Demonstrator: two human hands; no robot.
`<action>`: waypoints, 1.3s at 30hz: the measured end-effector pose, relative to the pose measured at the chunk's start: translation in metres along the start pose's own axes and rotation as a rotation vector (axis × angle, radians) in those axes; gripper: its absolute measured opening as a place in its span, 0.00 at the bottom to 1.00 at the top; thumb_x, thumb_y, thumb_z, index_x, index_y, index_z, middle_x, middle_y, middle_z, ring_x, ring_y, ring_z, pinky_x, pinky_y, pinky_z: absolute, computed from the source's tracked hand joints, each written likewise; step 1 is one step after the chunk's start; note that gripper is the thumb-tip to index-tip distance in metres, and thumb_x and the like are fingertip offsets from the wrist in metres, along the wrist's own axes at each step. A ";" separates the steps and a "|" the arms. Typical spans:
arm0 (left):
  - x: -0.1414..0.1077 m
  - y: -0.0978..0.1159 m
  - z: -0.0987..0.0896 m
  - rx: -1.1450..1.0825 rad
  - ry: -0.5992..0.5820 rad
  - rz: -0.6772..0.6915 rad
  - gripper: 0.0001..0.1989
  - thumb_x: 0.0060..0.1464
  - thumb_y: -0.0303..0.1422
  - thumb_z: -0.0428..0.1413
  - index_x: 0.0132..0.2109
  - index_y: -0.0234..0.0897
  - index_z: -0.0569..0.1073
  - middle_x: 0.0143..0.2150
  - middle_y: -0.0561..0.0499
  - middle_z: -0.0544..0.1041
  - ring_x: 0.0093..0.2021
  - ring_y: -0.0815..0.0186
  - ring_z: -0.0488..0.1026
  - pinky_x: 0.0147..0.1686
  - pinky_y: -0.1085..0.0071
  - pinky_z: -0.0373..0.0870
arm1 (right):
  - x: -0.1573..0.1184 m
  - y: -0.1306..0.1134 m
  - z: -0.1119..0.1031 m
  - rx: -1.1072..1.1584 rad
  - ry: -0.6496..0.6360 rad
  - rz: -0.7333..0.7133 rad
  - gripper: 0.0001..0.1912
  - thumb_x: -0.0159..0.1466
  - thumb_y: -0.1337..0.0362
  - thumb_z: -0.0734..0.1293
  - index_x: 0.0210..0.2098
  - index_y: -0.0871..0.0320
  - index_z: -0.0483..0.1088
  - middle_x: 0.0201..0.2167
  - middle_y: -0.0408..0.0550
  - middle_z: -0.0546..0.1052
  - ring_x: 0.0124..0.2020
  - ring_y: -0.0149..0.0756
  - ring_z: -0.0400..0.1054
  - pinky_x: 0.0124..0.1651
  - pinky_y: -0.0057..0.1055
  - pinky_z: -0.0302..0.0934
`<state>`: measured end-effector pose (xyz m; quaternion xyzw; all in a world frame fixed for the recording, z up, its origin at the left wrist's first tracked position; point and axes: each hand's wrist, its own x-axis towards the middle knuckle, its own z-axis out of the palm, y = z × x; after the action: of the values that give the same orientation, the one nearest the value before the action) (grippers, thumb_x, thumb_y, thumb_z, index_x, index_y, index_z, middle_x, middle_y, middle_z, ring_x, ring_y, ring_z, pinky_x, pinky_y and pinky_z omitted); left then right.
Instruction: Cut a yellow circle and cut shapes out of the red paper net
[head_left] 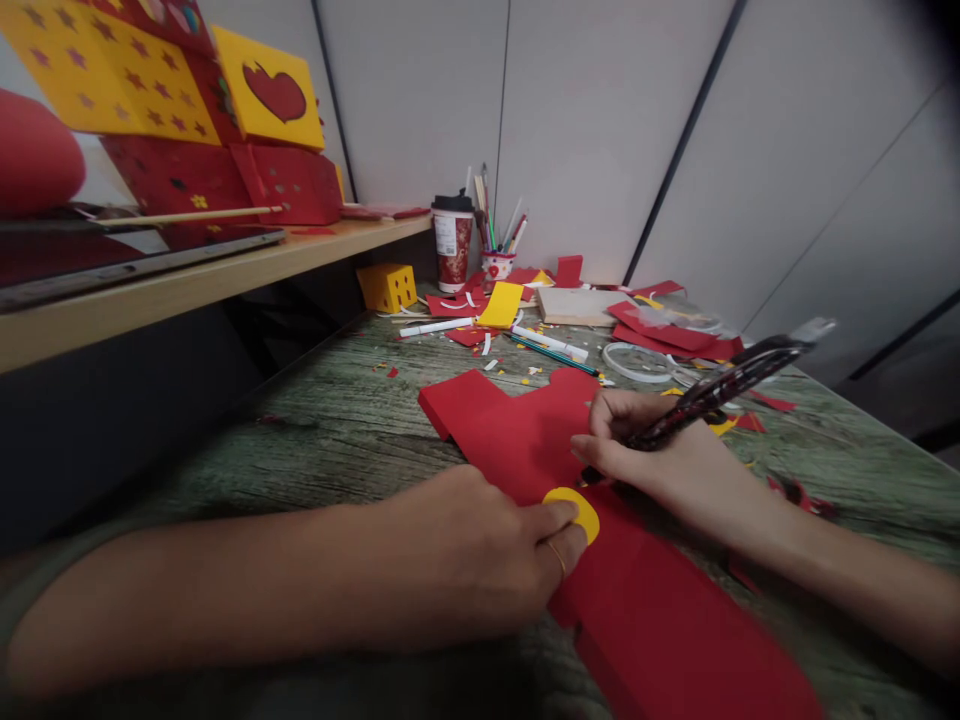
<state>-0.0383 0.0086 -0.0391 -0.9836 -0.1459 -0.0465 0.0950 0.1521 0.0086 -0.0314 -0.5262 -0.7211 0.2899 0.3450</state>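
Observation:
A large cut sheet of red card (660, 590) lies on the dark green wood-grain table. On it rests a small rounded yellow piece (586, 514). My left hand (487, 545) presses that yellow piece against the card with its fingertips; a ring circles one finger. A dark patterned pen (705, 395) with a clear end is gripped in my right hand (660, 450). Its tip is down at the red card, just beyond the yellow piece's upper edge.
Farther back are paper scraps, a yellow box (388, 288), white markers (437, 327), a tape roll (637, 362), a lidded paper cup (453, 240) and a pen holder (498, 265). A wooden shelf (330, 246) with decorated boxes (277, 90) stands left.

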 end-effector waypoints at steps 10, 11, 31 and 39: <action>-0.002 0.017 -0.001 0.032 0.021 0.022 0.06 0.53 0.28 0.42 0.38 0.35 0.60 0.38 0.47 0.71 0.16 0.68 0.65 0.11 0.71 0.47 | 0.011 -0.014 -0.003 0.042 -0.185 0.004 0.09 0.51 0.66 0.65 0.19 0.58 0.60 0.16 0.36 0.62 0.18 0.23 0.52 0.18 0.21 0.46; -0.002 0.019 0.000 0.029 0.022 0.014 0.06 0.53 0.30 0.42 0.38 0.35 0.60 0.39 0.46 0.71 0.16 0.68 0.65 0.10 0.72 0.47 | 0.013 -0.015 -0.001 0.048 -0.190 -0.003 0.09 0.52 0.68 0.64 0.19 0.58 0.59 0.16 0.35 0.61 0.18 0.23 0.52 0.18 0.21 0.47; 0.002 0.012 -0.021 0.043 -0.206 0.119 0.13 0.49 0.22 0.41 0.43 0.33 0.61 0.48 0.39 0.67 0.14 0.70 0.62 0.08 0.71 0.48 | 0.024 -0.009 0.016 -0.003 -0.255 -0.022 0.11 0.53 0.72 0.61 0.18 0.58 0.55 0.15 0.34 0.59 0.18 0.23 0.52 0.18 0.20 0.48; 0.002 0.012 -0.023 0.004 -0.209 0.111 0.15 0.49 0.22 0.41 0.45 0.32 0.61 0.47 0.39 0.68 0.12 0.71 0.60 0.08 0.70 0.46 | 0.025 -0.010 0.017 0.000 -0.251 -0.002 0.10 0.53 0.73 0.61 0.18 0.58 0.55 0.15 0.34 0.59 0.18 0.23 0.52 0.18 0.20 0.48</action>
<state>-0.0346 -0.0072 -0.0183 -0.9895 -0.1003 0.0620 0.0839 0.1276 0.0284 -0.0288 -0.4851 -0.7590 0.3534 0.2523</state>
